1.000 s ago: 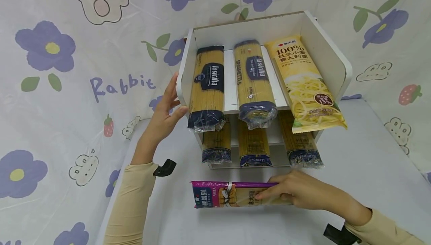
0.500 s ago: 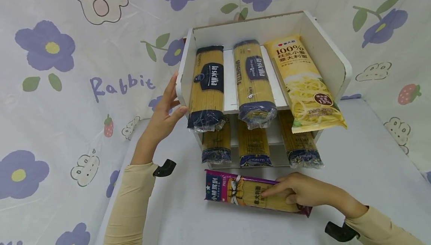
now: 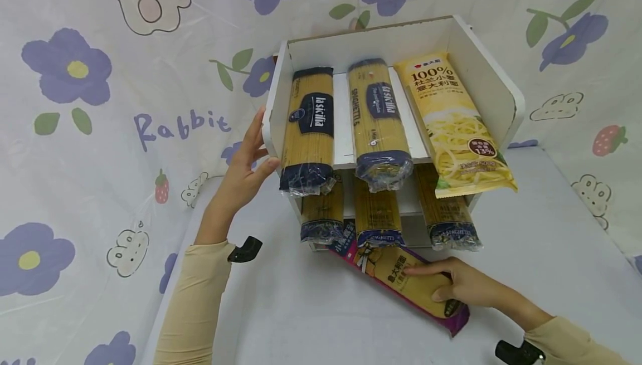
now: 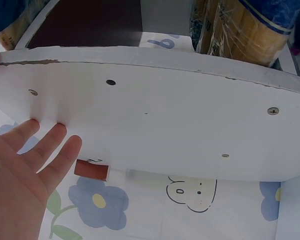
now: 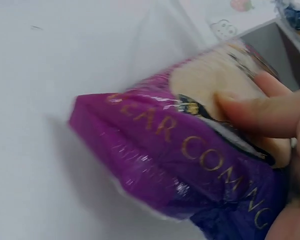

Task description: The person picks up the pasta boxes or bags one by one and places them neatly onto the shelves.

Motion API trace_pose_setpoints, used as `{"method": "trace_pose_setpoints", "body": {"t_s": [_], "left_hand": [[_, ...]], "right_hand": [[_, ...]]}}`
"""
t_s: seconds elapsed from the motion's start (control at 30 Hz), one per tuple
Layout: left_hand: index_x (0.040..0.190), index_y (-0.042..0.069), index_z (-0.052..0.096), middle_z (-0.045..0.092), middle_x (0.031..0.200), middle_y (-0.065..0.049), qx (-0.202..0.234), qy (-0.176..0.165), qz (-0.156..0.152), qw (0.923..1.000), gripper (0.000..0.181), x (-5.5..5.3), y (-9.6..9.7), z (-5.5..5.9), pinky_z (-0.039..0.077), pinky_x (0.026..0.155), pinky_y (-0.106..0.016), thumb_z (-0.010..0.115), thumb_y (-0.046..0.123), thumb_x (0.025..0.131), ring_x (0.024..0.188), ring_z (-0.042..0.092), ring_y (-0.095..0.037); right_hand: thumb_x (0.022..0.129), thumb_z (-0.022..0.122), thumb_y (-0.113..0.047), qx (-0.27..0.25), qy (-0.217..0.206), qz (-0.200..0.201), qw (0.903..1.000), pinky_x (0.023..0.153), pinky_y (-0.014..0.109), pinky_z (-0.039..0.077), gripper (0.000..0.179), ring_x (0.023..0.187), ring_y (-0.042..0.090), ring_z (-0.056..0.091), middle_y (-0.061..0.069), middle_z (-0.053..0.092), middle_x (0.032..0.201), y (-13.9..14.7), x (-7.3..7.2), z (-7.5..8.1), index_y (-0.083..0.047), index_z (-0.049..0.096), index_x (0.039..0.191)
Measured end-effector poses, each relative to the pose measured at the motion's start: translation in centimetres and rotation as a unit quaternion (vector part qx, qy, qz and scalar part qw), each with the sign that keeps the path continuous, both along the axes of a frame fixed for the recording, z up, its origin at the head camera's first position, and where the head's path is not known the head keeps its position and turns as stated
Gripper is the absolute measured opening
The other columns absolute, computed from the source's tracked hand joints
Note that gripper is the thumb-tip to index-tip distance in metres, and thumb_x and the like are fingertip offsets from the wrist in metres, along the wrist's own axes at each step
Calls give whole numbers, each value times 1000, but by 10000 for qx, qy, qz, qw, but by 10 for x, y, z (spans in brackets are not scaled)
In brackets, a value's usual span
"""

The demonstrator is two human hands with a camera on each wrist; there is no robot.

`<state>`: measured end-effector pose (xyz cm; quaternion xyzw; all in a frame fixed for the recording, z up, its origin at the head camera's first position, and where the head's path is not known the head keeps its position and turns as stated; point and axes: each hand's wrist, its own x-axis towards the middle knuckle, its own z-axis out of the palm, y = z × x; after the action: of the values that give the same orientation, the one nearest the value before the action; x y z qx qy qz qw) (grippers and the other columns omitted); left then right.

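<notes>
My right hand (image 3: 463,282) holds a purple-ended pasta packet (image 3: 386,273) near its close end, index finger laid along its face. The packet slants up to the left. Its far end lies under the lower row of spaghetti packs, partly hidden. In the right wrist view the packet's purple end (image 5: 155,145) faces the camera, thumb on top. My left hand (image 3: 244,170) rests against the side of the white shelf rack (image 3: 346,156). Straight fingertips touch the side panel (image 4: 165,120) in the left wrist view, and the thumb is at its front edge.
The upper tier bears two blue-labelled spaghetti packs (image 3: 373,111) and a yellow noodle packet (image 3: 456,125). Below them, spaghetti packs (image 3: 378,214) jut out from the middle tier. The rack stands on a white table (image 3: 281,309) before a flowered backdrop (image 3: 165,75).
The pasta packet has turned from roughly level to slanting, its left end moving up and in under the lower spaghetti packs. My left hand has stayed on the rack's side.
</notes>
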<state>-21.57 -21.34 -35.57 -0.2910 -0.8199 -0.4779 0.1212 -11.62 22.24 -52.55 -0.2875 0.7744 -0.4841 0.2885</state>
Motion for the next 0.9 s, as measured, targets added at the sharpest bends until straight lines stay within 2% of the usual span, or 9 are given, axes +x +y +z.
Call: {"method": "trace_pose_setpoints", "body": {"t_s": [0.1,0.23,0.4,0.47,0.5,0.6,0.7,0.8,0.9], "left_hand": [[159,36,8,24,165,11,-4,19,0,10000,90,0,0,0,42,110,-59,55,65,89,138,48,-31],[159,35,7,23,165,11,-12,46,-18,10000,90,0,0,0,43,109,-59,55,66,89,138,48,-30],[159,35,7,24,165,11,7,15,-37,10000,90,0,0,0,42,110,-59,56,65,89,137,48,-30],[159,35,8,23,165,11,0,1,-27,10000,90,0,0,0,41,110,-59,55,65,89,138,47,-30],[159,35,8,23,165,11,-4,-2,-22,10000,91,0,0,1,41,110,-59,55,66,88,139,47,-30],[159,35,8,21,165,12,-21,-23,13,10000,91,1,0,1,41,111,-58,55,68,87,140,46,-29],[159,35,8,21,165,13,-28,-38,35,10000,92,1,0,1,41,111,-58,54,69,87,140,45,-29],[159,35,7,21,165,12,-24,-50,22,10000,92,1,0,1,41,110,-58,54,69,87,140,45,-30],[159,35,7,22,165,12,-38,-26,12,10000,92,1,0,1,42,110,-58,54,69,87,139,46,-30]], "right_hand": [[88,72,-23,-35,170,-488,9987,101,25,48,56,123,-23,37,15,53,146,0,7,-11,-18,56,141],[88,72,-27,-90,236,-1183,9927,107,60,42,60,124,-23,34,3,55,147,-1,18,-21,-18,54,144],[86,74,-26,-213,-34,-2022,9791,109,70,31,63,145,23,35,-1,52,148,0,25,-31,-13,52,144],[87,74,-25,-242,-120,-2237,9743,111,68,31,63,145,39,29,0,50,149,1,27,-33,-11,52,144],[87,74,-25,-241,-137,-2316,9724,113,61,34,63,146,35,30,0,50,149,2,28,-34,-11,52,144],[88,73,-24,-277,-70,-2495,9679,111,28,42,62,140,3,39,-9,51,146,4,31,-38,-10,52,144],[89,73,-24,-358,70,-2708,9619,97,3,34,61,121,-25,35,-25,50,138,6,33,-43,-10,52,144],[89,73,-19,-629,-28,-2975,9526,94,0,35,61,116,-29,35,-35,48,130,8,35,-47,-7,51,144],[89,72,-19,-672,-263,-3183,9452,93,1,39,62,116,-28,36,-31,48,136,8,36,-48,-7,49,146]]}}
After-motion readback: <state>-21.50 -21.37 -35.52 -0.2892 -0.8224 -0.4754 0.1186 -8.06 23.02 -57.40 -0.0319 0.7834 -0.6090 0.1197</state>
